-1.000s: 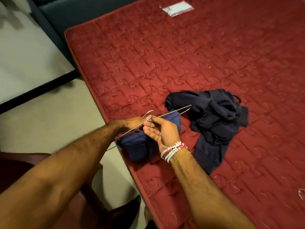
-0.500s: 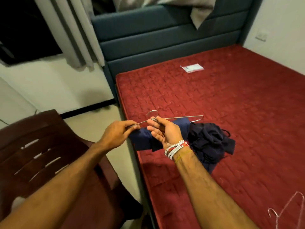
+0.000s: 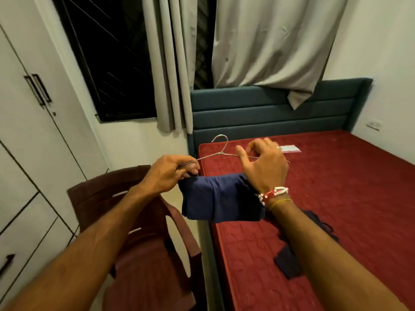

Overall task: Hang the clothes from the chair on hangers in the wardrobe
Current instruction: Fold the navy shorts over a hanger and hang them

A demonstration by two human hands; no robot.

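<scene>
1. Change: half a second ago the right hand [image 3: 265, 169] pinched the wire hanger [image 3: 222, 153] at the neck under the hook. It is off the neck now and sits further along the right shoulder wire.
2. Right fingers [image 3: 267, 144]: apart, loosely curled, thumb splayed wide. We see no pinch, and we cannot tell if a fingertip touches the wire behind them.
3. Left hand [image 3: 167, 173]: unchanged, its fingers clamped on the hanger's left shoulder end, so it alone looks to carry the load.
4. Task thing: the navy garment [image 3: 220, 198] is folded over the hanger's bottom bar. It hangs just below both sets of fingers and between the two wrists.
5. Change: the hanger has come up off the red mattress [image 3: 348, 198], and the garment hangs free of it.
6. Change: our view has lifted, and the wardrobe [image 3: 27, 142] shows well left of the left fingers, doors closed.
7. Meaning, our judgement: the loading step is finished and the carry to the wardrobe comes next. A door needs opening, likely with the freed right hand.
8. Left over: a second dark garment [image 3: 289, 263] lies on the mattress below the right wrist. The chair [image 3: 146, 254] under the left forearm shows no clothes.
</scene>
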